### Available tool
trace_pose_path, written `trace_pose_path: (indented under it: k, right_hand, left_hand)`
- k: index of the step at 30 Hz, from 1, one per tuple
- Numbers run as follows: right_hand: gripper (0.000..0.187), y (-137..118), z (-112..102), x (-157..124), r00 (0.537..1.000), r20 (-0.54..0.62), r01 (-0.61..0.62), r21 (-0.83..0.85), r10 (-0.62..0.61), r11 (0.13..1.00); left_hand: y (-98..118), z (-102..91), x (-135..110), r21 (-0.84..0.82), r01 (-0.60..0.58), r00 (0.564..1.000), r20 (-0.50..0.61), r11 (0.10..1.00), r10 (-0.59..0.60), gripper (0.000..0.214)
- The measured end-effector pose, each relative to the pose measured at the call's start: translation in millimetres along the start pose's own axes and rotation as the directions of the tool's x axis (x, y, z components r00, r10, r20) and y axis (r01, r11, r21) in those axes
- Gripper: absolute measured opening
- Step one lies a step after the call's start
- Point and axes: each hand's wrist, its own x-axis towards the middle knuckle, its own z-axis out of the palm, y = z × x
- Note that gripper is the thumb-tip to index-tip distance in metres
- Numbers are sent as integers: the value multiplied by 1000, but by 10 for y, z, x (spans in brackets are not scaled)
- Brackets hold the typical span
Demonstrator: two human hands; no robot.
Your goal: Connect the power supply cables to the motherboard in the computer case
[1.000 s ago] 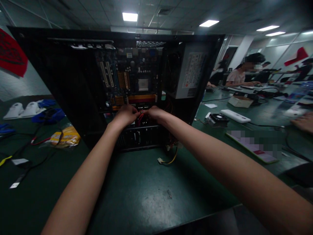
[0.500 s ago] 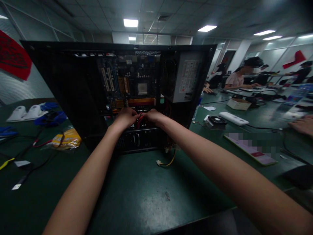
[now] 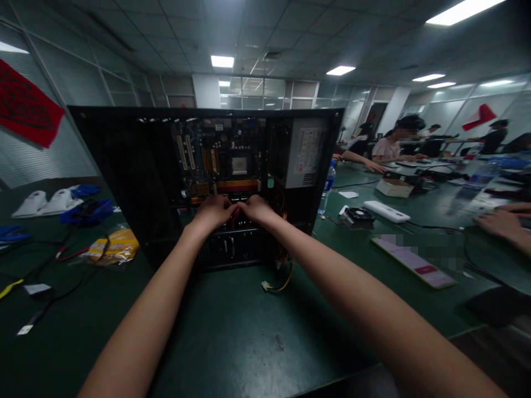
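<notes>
A black computer case [image 3: 124, 113] stands with its side uncovered. Inside it my left hand [image 3: 214, 212] and my right hand [image 3: 256, 210] meet fingertip to fingertip, both closed in a pinch. Between them a red cable [image 3: 235, 216] hangs down from the fingers; its end is hidden. Just above the hands lie the memory slots [image 3: 237, 186] of the motherboard [image 3: 215, 149], with a silvery square processor [image 3: 239, 166] higher up. To the right is the grey power supply [image 3: 307, 157]. Below, the black drive bay [image 3: 244, 249] runs along the case bottom.
A yellow-wired connector [image 3: 265, 286] lies on the green table [image 3: 224, 331] before the case. At right are a cooling fan [image 3: 357, 218], a white power strip [image 3: 386, 211] and a water bottle [image 3: 327, 188]; at left, a yellow packet [image 3: 114, 247]. Other people's hands [image 3: 506, 224] show at right.
My view has tilted up and back, so the case sits lower and smaller. Both hands stay together at the red cable. Another person's arm now stretches out behind the case at right.
</notes>
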Motion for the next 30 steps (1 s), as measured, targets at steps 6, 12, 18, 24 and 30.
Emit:
trace_pose_path:
  k: [6,12,18,24,30]
  right_hand:
    - [37,-104,-13,-107,974,-121,146,-301,-190,942]
    - [40,-125,5,-167,895,-69,358,-476,-440,803]
    - [31,-86,33,-192,866,-110,375,-503,-488,779]
    - [29,-90,16,-252,863,-89,396,-493,-498,774]
    - [32,-97,-6,-270,872,-56,403,-485,-487,777]
  left_hand:
    - [73,-46,-39,10,-24,1000,-15,1000,24,24]
    - [11,3,-42,-12,-130,988,79,991,130,19]
    - [6,-13,-46,-1,-200,975,103,980,199,17]
    - [110,-137,-106,48,-230,965,143,972,221,23]
    - [148,-182,-115,110,-234,961,177,966,213,26]
